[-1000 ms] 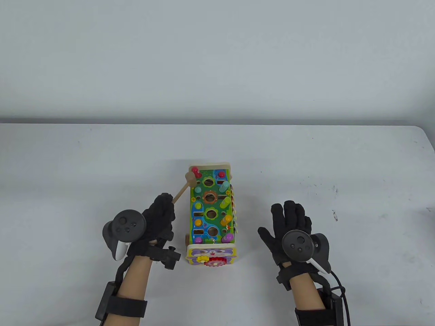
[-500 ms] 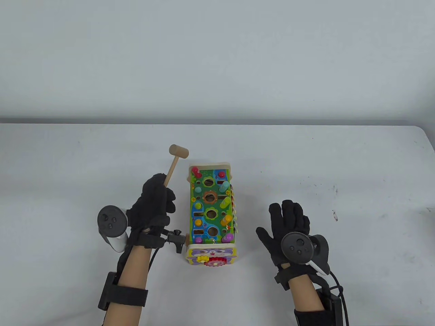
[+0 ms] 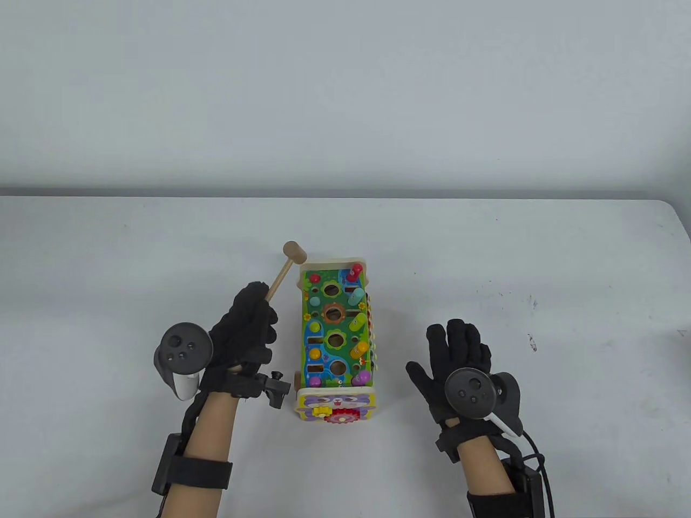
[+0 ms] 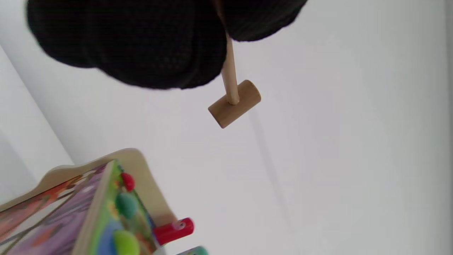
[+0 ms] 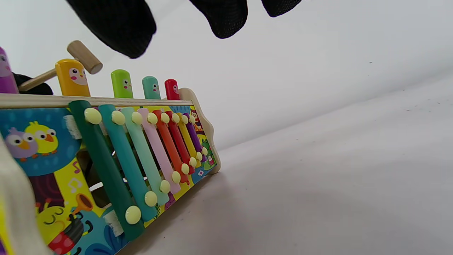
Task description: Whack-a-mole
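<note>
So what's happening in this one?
A person in sensor gloves is playing a whack-a-mole game. The left hand grips a small wooden hammer by its handle, its head raised just off the far left corner of the colourful toy box. Along the box's right side five pegs stand up, the red peg farthest. The right hand lies open and flat on the table, beside the box, touching nothing else.

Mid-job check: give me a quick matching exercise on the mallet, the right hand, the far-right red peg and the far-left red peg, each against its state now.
1 wooden mallet
2 right hand
3 far-right red peg
4 far-left red peg

A pushed down
B raised, left hand grips it
C sticking up
D open, beside the toy

Pairs: 1-B, 2-D, 3-C, 4-A
</note>
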`<state>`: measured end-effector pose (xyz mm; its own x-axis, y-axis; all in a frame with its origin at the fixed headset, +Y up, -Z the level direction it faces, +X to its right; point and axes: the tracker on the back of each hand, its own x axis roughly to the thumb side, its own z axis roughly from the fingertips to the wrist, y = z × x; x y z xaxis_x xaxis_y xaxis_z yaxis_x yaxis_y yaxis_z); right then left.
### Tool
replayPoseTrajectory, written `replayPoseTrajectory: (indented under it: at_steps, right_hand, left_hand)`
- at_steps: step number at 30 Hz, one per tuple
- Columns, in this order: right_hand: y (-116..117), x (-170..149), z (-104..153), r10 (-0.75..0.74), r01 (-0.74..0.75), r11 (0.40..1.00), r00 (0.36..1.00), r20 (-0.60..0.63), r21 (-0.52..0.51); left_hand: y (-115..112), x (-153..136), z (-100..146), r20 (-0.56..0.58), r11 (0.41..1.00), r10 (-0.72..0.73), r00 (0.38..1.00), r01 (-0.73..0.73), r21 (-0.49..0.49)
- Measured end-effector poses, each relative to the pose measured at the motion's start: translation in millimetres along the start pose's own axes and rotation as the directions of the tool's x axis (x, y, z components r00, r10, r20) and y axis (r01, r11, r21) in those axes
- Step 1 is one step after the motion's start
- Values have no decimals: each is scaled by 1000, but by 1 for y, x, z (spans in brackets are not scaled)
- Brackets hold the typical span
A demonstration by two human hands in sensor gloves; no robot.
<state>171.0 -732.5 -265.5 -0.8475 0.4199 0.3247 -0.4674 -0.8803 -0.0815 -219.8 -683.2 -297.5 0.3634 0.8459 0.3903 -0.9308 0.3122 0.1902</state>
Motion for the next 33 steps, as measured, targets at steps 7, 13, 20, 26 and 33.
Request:
replayPoseTrajectory:
  at_steps: [7,13,20,26,33]
  right_hand:
    - [1,2,2,1,-1,1000,1000,7,2]
    - [0,2,3,-3,3,1000,1000,3,-4]
    - [1,4,5,-3,3,1000,1000,-1,2]
    - [2,4,6,1,-1,1000,1000,-2,12]
    - [2,5,6,2,-2,1000,1000,-9,23]
  left_hand:
    - [20,4,37,37,998,-56,998,55,34]
    - [26,-9,66,28,945,-326,945,327,-23]
    - [23,-16,72,-12,808,-581,814,574,-135]
    - [20,-33,70,-45,640,-752,658,713,-285]
    - [10,-45,68,-43,538,-823,567,753,-379]
